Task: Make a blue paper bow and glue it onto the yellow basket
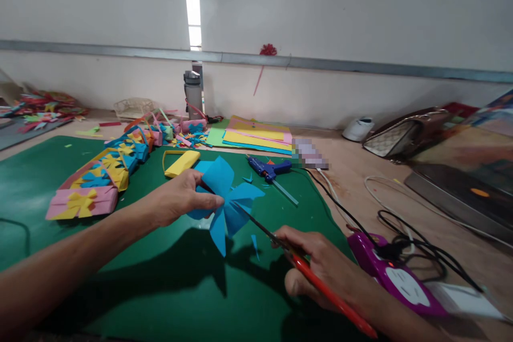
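A blue paper flower [218,177] with several pointed petals is pinched between the thumb and fingers of my left hand [182,199], above the green mat. My right hand [316,262] grips red-handled scissors [316,280]. Their dark blades reach left to the flower, with the tips at a cut between two petals near its middle. A thin blue paper scrap [255,246] shows below the blades. Beyond the flower lies a small yellow paper bag [182,164] with a handle. A blue glue gun [269,168] with a clear glue stick rests on the mat behind my hands.
Finished-looking paper bags [84,203] with flowers line the mat's left side. Coloured paper sheets [258,135] and a grey bottle [193,96] stand at the back. On the right are a purple power strip [395,275], cables, a white roll-shaped object [358,129] and a handbag [396,136].
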`<move>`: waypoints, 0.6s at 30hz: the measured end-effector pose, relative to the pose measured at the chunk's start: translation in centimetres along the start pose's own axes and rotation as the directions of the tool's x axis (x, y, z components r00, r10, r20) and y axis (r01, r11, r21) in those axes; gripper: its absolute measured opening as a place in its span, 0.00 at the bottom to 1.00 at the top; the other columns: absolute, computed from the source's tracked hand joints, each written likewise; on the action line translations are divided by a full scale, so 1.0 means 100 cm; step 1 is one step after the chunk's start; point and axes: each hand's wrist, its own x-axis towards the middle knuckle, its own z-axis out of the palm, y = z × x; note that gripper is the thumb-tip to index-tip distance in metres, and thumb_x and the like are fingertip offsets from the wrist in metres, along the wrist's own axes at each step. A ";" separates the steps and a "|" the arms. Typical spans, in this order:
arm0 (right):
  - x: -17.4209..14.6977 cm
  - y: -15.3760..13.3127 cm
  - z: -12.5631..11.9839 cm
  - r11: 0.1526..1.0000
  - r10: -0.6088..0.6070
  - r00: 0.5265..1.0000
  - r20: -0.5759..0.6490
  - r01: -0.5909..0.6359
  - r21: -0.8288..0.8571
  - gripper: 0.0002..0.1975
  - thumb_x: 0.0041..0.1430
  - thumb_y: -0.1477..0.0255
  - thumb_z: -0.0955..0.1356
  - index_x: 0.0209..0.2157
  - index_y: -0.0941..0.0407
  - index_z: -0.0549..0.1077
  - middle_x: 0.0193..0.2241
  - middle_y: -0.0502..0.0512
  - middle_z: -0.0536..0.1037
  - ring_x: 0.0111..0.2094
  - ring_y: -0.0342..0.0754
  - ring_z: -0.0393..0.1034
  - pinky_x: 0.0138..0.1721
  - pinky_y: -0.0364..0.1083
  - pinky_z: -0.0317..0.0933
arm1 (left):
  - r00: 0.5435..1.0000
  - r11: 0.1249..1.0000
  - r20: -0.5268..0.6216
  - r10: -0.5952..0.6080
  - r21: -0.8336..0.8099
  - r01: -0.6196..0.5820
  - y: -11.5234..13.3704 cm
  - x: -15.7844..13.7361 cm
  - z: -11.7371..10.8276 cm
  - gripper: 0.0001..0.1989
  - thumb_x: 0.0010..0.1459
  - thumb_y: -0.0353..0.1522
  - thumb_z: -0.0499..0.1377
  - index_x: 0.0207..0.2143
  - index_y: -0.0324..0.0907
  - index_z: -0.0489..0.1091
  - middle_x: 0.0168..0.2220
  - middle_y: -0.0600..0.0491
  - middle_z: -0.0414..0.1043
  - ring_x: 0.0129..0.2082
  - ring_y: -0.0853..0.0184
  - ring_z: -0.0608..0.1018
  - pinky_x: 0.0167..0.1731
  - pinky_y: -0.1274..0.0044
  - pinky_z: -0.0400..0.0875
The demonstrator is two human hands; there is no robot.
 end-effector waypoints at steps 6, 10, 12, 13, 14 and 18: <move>-0.004 -0.002 0.001 0.996 -0.013 1.000 -0.010 0.012 -0.092 0.13 0.42 0.75 0.71 0.29 0.56 0.63 0.17 0.40 0.60 0.19 0.38 0.48 0.20 0.38 0.45 | 0.998 0.989 -0.059 0.009 -0.149 -0.017 0.001 -0.001 0.007 0.07 0.41 0.31 0.63 0.22 0.38 0.68 0.21 0.57 0.70 0.20 0.73 0.70 0.24 0.79 0.63; -0.005 -0.002 -0.001 0.997 -0.011 1.000 0.019 0.012 -0.080 0.15 0.42 0.73 0.72 0.30 0.55 0.63 0.18 0.40 0.60 0.20 0.38 0.49 0.20 0.38 0.46 | 0.996 0.986 -0.092 -0.013 -0.165 -0.003 0.002 -0.002 0.010 0.08 0.39 0.31 0.64 0.22 0.38 0.67 0.20 0.57 0.68 0.20 0.73 0.68 0.22 0.79 0.62; -0.005 -0.001 -0.001 0.999 -0.001 0.999 0.044 0.003 -0.046 0.17 0.42 0.71 0.73 0.31 0.55 0.63 0.19 0.40 0.60 0.20 0.38 0.50 0.20 0.38 0.47 | 0.996 0.988 -0.088 -0.009 -0.156 -0.005 0.001 -0.002 0.010 0.08 0.39 0.31 0.64 0.23 0.38 0.68 0.21 0.57 0.69 0.20 0.72 0.68 0.22 0.79 0.62; -0.005 -0.001 -0.001 1.000 0.009 0.998 0.060 -0.008 -0.025 0.18 0.41 0.69 0.74 0.32 0.55 0.63 0.19 0.40 0.60 0.20 0.38 0.50 0.20 0.38 0.47 | 0.997 0.989 -0.079 -0.004 -0.150 -0.008 0.001 -0.002 0.010 0.08 0.39 0.32 0.64 0.23 0.38 0.68 0.21 0.56 0.69 0.21 0.72 0.69 0.22 0.79 0.62; -0.004 0.000 -0.001 1.000 0.018 0.997 0.072 -0.018 -0.007 0.19 0.41 0.68 0.74 0.32 0.55 0.63 0.19 0.40 0.60 0.20 0.38 0.51 0.19 0.38 0.47 | 0.998 0.989 -0.067 0.003 -0.145 -0.013 0.000 -0.002 0.010 0.08 0.40 0.32 0.64 0.23 0.38 0.68 0.21 0.56 0.69 0.21 0.71 0.69 0.23 0.79 0.62; -0.004 0.000 -0.001 0.999 0.022 0.996 0.092 -0.024 0.029 0.20 0.41 0.68 0.74 0.32 0.54 0.62 0.19 0.39 0.60 0.18 0.37 0.52 0.19 0.38 0.45 | 0.999 0.994 -0.049 0.021 -0.108 -0.027 0.001 -0.003 0.010 0.08 0.41 0.32 0.63 0.23 0.38 0.69 0.21 0.56 0.69 0.21 0.72 0.69 0.22 0.80 0.62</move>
